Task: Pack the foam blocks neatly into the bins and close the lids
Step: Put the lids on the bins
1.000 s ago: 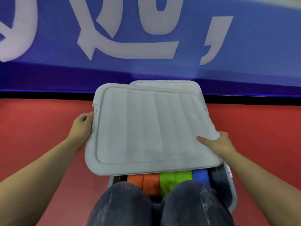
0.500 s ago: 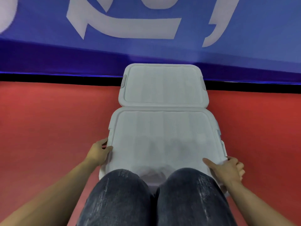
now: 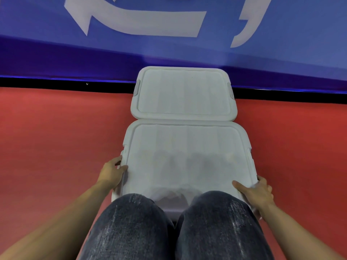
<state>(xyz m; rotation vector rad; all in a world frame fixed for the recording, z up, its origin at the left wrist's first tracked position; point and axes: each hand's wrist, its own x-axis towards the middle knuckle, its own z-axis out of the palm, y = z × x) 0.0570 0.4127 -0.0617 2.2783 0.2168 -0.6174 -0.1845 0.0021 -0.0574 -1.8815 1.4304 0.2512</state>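
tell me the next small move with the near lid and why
Probably press down along the side edges to seat it. The near lid already lies flat over its bin, the left hand and right hand each grip a side edge, and whether it has latched cannot be told. The far lid looks shut.

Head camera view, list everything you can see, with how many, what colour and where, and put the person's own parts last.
bin lids: two, white; near lid in front of the knees, far lid just beyond it, edges meeting.
floor mat: one, red, under and around both bins.
banner: one, blue with white lettering, across the back.
black strip: one, between banner and mat.
knees: two, dark jeans, bottom centre, covering the near lid's front edge.
hands: two; left hand grips the near lid's left edge, right hand grips its right front corner.
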